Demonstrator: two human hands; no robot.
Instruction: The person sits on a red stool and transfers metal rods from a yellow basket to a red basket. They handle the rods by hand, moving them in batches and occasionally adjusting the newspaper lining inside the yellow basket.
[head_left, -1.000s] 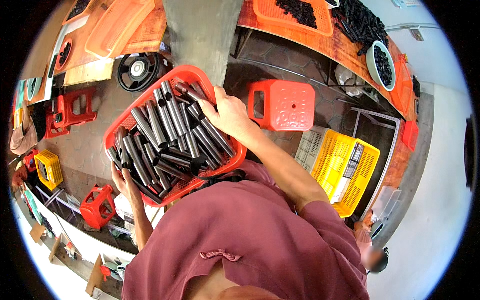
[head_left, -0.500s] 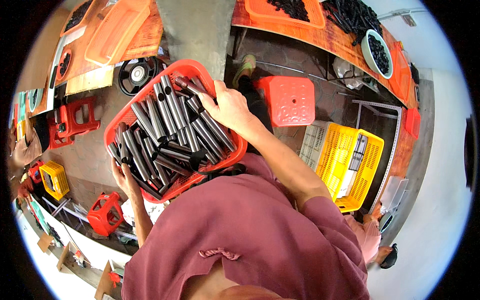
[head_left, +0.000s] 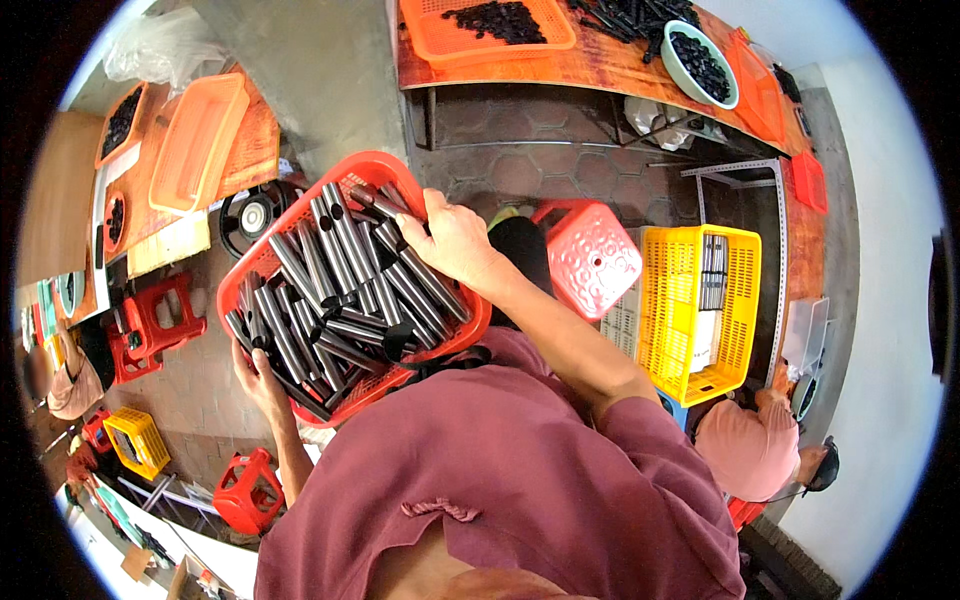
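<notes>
Against my front I carry a red plastic basket [head_left: 372, 168] heaped with shiny dark metal tubes [head_left: 350, 240]. Several of the tubes have a hole cut near one end. My right hand [head_left: 452, 240] grips the basket's right rim, its thumb laid inside over the tube ends. On the lower left side my left hand [head_left: 262, 388] is wrapped round the basket's edge, the thumb on top and the other fingers partly hidden beneath. A black strap or cord lies at the basket's near edge beside my shirt.
At my right stand a red stool [head_left: 594, 262] and a yellow crate [head_left: 742, 300]. A wooden table ahead bears an orange basket [head_left: 480, 55] and a pale bowl [head_left: 672, 68] of black pieces. Another table [head_left: 255, 135] is at left. A person in pink [head_left: 745, 450] sits lower right; red stools [head_left: 248, 500] stand left.
The surroundings have shifted in view as I moved and turned with the basket. The far table and yellow crate appear closer, and more of the seated person shows. Both hands keep their hold.
</notes>
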